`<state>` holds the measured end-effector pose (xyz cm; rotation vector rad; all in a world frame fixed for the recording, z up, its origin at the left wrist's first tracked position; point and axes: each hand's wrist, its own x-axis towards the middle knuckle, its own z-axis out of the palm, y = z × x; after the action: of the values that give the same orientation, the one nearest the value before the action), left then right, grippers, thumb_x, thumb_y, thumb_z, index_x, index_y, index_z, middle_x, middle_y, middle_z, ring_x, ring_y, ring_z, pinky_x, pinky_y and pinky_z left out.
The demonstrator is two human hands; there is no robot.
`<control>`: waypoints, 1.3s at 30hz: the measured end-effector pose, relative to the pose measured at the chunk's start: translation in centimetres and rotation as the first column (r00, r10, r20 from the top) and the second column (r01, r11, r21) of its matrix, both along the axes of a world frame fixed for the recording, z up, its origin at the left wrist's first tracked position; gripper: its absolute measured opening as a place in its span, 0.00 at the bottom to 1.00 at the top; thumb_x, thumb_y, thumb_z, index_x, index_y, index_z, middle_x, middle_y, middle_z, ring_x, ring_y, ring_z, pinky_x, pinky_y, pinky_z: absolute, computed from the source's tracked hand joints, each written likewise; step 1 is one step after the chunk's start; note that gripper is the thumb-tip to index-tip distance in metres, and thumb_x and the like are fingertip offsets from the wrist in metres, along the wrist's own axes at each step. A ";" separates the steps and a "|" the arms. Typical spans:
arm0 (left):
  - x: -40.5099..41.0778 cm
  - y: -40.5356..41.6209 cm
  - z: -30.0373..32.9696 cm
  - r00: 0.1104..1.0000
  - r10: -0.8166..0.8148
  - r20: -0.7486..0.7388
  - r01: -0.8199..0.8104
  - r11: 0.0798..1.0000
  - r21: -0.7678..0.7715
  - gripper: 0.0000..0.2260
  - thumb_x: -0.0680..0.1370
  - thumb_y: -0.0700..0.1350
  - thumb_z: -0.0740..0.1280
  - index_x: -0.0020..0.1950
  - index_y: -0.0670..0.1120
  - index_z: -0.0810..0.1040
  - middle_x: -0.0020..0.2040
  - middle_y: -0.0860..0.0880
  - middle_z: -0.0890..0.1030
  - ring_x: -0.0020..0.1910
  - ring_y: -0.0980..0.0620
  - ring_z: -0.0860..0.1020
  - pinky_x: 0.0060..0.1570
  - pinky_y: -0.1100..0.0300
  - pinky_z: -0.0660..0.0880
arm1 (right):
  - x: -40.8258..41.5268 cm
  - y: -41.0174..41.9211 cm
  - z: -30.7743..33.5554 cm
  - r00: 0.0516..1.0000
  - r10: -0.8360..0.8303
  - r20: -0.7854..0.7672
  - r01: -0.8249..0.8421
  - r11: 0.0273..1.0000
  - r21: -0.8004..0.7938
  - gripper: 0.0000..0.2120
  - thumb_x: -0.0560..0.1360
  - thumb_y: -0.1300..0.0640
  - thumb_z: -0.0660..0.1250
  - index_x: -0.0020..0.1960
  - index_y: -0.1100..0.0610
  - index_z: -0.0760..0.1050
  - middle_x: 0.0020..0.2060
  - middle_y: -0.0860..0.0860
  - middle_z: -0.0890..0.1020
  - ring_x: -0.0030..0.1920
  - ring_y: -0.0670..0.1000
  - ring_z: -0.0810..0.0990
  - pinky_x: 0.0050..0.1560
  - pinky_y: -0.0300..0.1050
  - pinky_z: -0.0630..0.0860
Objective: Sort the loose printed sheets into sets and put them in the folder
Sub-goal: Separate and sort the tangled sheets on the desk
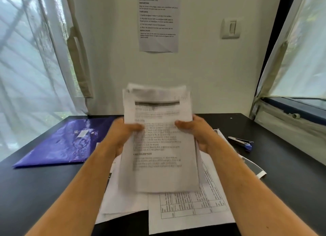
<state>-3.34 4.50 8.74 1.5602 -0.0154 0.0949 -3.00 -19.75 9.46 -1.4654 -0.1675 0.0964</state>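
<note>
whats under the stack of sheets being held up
Under the held stack more loose sheets lie on the black table, one printed with a table grid. Whatever lies directly beneath the stack is covered.

One purple folder (67, 144) lies at the counter's (282, 165) far left corner. One stapler (240, 142) sits toward the right edge. One held stack of sheets (158, 138); several loose sheets (190, 212) beneath, their number uncertain. One notice (158, 20) on the wall.
</note>
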 end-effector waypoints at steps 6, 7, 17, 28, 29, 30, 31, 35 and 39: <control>-1.4 -2.1 5.7 0.867 0.169 0.469 -0.162 0.985 -0.057 0.11 0.76 0.37 0.71 0.52 0.52 0.80 0.50 0.52 0.85 0.50 0.49 0.85 0.47 0.52 0.82 | -0.5 0.3 4.5 0.953 -0.084 0.291 0.089 0.996 -0.003 0.12 0.74 0.63 0.72 0.57 0.56 0.80 0.50 0.52 0.87 0.50 0.55 0.86 0.53 0.59 0.82; -1.6 -2.0 5.6 0.859 0.146 0.491 -0.132 0.989 -0.064 0.10 0.76 0.39 0.72 0.54 0.51 0.80 0.51 0.51 0.86 0.51 0.49 0.85 0.47 0.52 0.82 | -0.5 0.4 4.5 0.946 -0.097 0.310 0.104 0.995 -0.006 0.12 0.74 0.63 0.72 0.56 0.55 0.80 0.50 0.52 0.87 0.50 0.55 0.86 0.52 0.59 0.82; -2.2 -1.5 0.2 0.911 0.102 0.400 -0.089 0.995 -0.051 0.10 0.75 0.42 0.74 0.55 0.47 0.82 0.50 0.49 0.87 0.49 0.48 0.86 0.47 0.50 0.83 | -1.0 0.5 1.0 0.931 -0.140 0.336 0.208 0.963 -0.174 0.13 0.73 0.58 0.75 0.56 0.52 0.80 0.50 0.50 0.86 0.49 0.54 0.86 0.55 0.60 0.82; -2.9 -1.2 -1.9 0.932 0.078 0.354 -0.058 0.996 -0.064 0.09 0.76 0.38 0.72 0.56 0.45 0.82 0.49 0.50 0.87 0.48 0.49 0.86 0.44 0.56 0.83 | -1.6 0.6 -0.4 0.959 -0.110 0.261 0.162 0.968 -0.189 0.12 0.72 0.60 0.75 0.54 0.50 0.81 0.50 0.48 0.86 0.51 0.51 0.85 0.59 0.60 0.79; -2.9 -1.2 -1.5 0.922 0.082 0.379 -0.063 0.996 -0.064 0.08 0.77 0.38 0.71 0.55 0.46 0.82 0.49 0.50 0.87 0.48 0.48 0.86 0.44 0.56 0.83 | -1.6 0.5 0.1 0.955 -0.114 0.274 0.168 0.968 -0.186 0.12 0.72 0.59 0.75 0.55 0.51 0.81 0.50 0.48 0.86 0.51 0.52 0.85 0.58 0.61 0.80; -2.9 -1.2 -1.0 0.908 0.089 0.409 -0.070 0.996 -0.062 0.08 0.77 0.38 0.71 0.55 0.47 0.82 0.49 0.50 0.87 0.48 0.48 0.86 0.45 0.55 0.83 | -1.6 0.4 0.7 0.949 -0.117 0.293 0.177 0.966 -0.187 0.13 0.72 0.58 0.76 0.56 0.52 0.81 0.50 0.49 0.86 0.51 0.53 0.85 0.57 0.61 0.80; -2.9 -1.3 -0.4 0.892 0.096 0.442 -0.073 0.995 -0.067 0.08 0.77 0.38 0.71 0.54 0.48 0.82 0.50 0.50 0.87 0.49 0.48 0.86 0.45 0.55 0.83 | -1.6 0.3 1.2 0.942 -0.119 0.314 0.185 0.965 -0.187 0.14 0.72 0.58 0.76 0.57 0.52 0.81 0.51 0.49 0.86 0.51 0.54 0.85 0.57 0.61 0.80; -2.6 -1.4 -0.6 0.862 0.161 0.480 -0.165 0.986 -0.034 0.08 0.77 0.42 0.72 0.55 0.52 0.82 0.51 0.51 0.86 0.50 0.51 0.85 0.47 0.52 0.83 | -1.7 0.2 1.3 0.940 -0.122 0.318 0.188 0.964 -0.186 0.13 0.72 0.59 0.76 0.55 0.52 0.81 0.51 0.49 0.86 0.50 0.54 0.85 0.54 0.58 0.82; -2.8 -2.2 -4.2 0.863 0.258 0.434 -0.322 0.943 0.081 0.12 0.78 0.44 0.71 0.62 0.49 0.80 0.53 0.55 0.84 0.52 0.55 0.83 0.52 0.52 0.83 | -1.9 0.8 -1.3 0.978 -0.085 0.189 0.131 0.959 -0.249 0.12 0.72 0.61 0.75 0.54 0.52 0.79 0.51 0.51 0.86 0.49 0.53 0.86 0.55 0.61 0.82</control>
<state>-6.09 2.34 4.54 1.6585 -0.1281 0.6846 -4.86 -18.99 8.21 -1.7440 -0.2247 -0.1059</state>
